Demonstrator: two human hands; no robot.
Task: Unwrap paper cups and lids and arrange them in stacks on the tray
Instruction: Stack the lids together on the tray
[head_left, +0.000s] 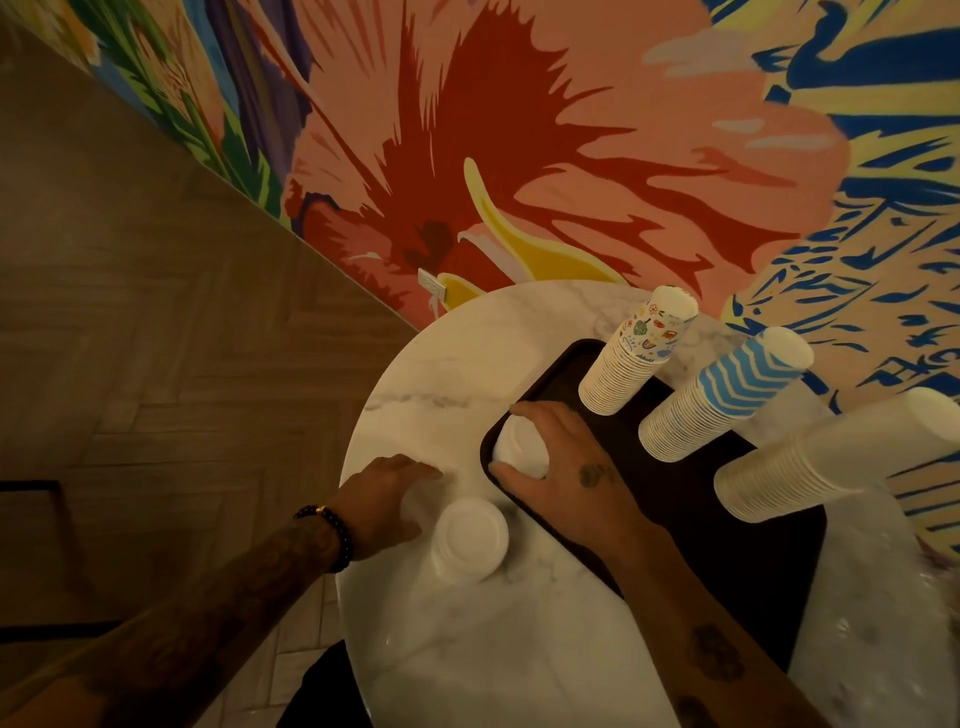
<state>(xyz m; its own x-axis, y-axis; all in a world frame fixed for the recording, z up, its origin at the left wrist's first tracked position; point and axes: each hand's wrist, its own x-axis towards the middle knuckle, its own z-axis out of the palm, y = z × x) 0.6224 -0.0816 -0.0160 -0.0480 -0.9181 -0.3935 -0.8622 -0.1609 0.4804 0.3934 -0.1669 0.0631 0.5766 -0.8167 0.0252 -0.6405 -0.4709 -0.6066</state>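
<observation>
A dark tray (691, 499) lies on the right half of a round marble table (431, 374). Three upside-down cup stacks stand on the tray: a flower-print stack (634, 353), a blue zigzag stack (722, 400) and a plain white stack (831, 457). My right hand (561, 462) grips a short stack of white lids (519, 447) at the tray's near-left corner. A second stack of white lids (467, 538) stands on the table left of the tray. My left hand (384, 499) rests flat on the table beside that stack, fingers straight.
Crumpled clear plastic wrap (872, 623) lies on the table's right side, beyond the tray. A painted mural wall (571, 156) with a white outlet (431, 285) runs behind the table. Wooden floor (156, 338) lies to the left.
</observation>
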